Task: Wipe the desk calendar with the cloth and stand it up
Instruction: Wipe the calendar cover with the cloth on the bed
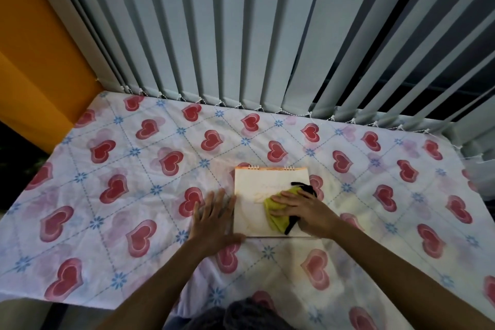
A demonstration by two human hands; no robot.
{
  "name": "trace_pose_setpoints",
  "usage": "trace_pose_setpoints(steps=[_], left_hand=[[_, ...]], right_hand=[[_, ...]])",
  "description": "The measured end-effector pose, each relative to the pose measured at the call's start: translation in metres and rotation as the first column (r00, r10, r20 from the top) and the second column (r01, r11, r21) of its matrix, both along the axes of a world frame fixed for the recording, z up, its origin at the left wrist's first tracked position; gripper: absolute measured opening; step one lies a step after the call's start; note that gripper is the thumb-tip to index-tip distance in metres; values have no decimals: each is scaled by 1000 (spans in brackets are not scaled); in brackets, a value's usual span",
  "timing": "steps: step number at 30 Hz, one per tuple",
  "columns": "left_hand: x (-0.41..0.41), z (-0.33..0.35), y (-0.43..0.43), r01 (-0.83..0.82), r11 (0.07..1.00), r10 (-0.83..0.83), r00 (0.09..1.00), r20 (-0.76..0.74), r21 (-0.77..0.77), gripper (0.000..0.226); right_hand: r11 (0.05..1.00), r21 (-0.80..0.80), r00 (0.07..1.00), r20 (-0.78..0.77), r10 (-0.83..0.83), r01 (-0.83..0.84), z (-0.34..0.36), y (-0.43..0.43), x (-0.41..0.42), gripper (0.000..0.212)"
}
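The desk calendar [257, 190] lies flat on the table, pale cover up, with its spiral binding on the far edge. A yellow cloth with black trim [278, 218] rests on the calendar's right half. My right hand [302, 211] presses down on the cloth with its fingers spread over it. My left hand [214, 220] lies flat and open on the tablecloth, touching the calendar's left edge, with the thumb at its near left corner.
A white tablecloth with red hearts and blue flowers [120, 182] covers the table. Grey vertical blinds [241, 35] hang along the far edge. An orange wall [32, 61] stands at the left. The table's left edge drops off near the orange wall.
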State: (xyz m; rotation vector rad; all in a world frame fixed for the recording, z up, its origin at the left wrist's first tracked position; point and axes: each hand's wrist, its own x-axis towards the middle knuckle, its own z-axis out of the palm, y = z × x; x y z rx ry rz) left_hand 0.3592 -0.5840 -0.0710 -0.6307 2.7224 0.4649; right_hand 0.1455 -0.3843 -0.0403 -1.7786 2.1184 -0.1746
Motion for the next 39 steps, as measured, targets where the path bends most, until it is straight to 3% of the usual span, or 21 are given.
trace_pose_setpoints(steps=[3,7,12,18,28,39], left_hand=[[0,-4,-1,2,1000,-2,1000,-17,2,108],[0,-5,-1,11,1000,-11,1000,-4,3,108],[1,0,-1,14,1000,-14,1000,-17,25,107],[2,2,0,17,1000,-16,1000,-20,24,106],[1,-4,-2,7,1000,-7,1000,-4,21,119],[1,10,-12,114,993,-115,993,29,38,90]], right_hand=[[997,-21,997,-13,-77,76,4,-20,20,69],[997,-16,997,-34,70,-71,-4,-28,48,56],[998,-26,998,31,54,-53,0,22,27,70],[1000,-7,998,-53,25,-25,10,67,-5,75],[988,-64,990,-19,139,-140,-2,-8,49,63],[995,-66,996,-60,65,-69,8,30,13,67]])
